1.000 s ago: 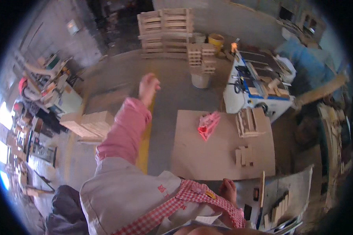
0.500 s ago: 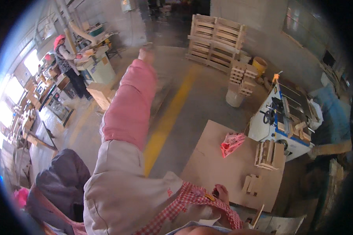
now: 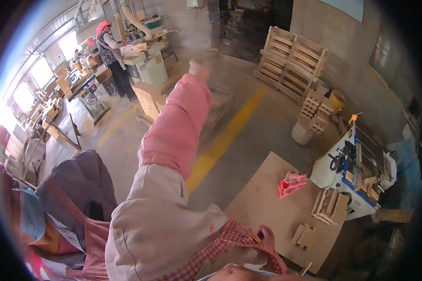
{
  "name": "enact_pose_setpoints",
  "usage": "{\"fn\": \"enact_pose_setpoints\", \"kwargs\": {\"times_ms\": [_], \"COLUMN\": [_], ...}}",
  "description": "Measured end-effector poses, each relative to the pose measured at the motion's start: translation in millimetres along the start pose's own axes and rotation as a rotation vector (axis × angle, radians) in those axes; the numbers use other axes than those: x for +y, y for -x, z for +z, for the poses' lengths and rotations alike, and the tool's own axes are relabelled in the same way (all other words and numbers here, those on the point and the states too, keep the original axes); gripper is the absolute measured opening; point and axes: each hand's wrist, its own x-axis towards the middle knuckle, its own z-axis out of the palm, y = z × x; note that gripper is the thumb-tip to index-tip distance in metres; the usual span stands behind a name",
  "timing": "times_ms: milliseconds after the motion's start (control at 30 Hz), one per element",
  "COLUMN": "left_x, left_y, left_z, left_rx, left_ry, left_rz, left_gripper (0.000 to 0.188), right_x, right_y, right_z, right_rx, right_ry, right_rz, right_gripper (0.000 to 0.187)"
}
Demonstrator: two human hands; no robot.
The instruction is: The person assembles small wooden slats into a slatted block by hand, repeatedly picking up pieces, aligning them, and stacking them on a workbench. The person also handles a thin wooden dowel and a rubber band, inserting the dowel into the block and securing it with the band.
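Note:
My left arm, in a pink sleeve cover, reaches far out across the room. At its end my left hand [image 3: 200,70] is raised and slightly blurred, its fingers stretched out with nothing visible in them. My right hand [image 3: 266,235] is close to my body beside the red checked apron [image 3: 220,241], which hides much of it. Its visible fingers look curled, and whatever they may hold is hidden. Beyond it, a brown board [image 3: 253,201] carries a crumpled red plastic bag [image 3: 291,184], a small slatted wooden piece [image 3: 330,206] and some small wood blocks [image 3: 304,235].
A person in an apron [image 3: 79,201] is close on my left. Another person [image 3: 112,56] works at a machine [image 3: 150,68]. Wooden pallets [image 3: 293,61] lean against the back wall. A white and blue machine [image 3: 344,171] stands right. A yellow floor line [image 3: 229,136] runs between.
The view has turned left, so the room's things appear farther right. My left arm stays stretched out. More of the person close on my left shows now.

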Motion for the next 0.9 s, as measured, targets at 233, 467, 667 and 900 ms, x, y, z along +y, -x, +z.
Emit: {"fn": "enact_pose_setpoints", "kwargs": {"times_ms": [233,467,667,900], "left_x": [-40,-70,-43,65], "left_y": [-33,-77,-126,-112], "left_z": [-152,-247,-217,-133], "left_rx": [0.364,0.397,-0.301,-0.017], "left_ry": [0.078,0.268,0.496,0.053], "left_rz": [-0.141,-0.232,-0.375,-0.037], "left_gripper": [0.054,0.052,0.035,0.036], "right_x": [8,7,2,4], "right_y": [0,0,5,14], "right_z": [-5,3,17,19], "right_rx": [0.006,-0.018,-0.094,-0.035], "right_ry": [0.05,0.136,0.185,0.182], "right_rz": [0.01,0.0,-0.006,0.042], "right_gripper": [0.019,0.018,0.019,0.022]}}
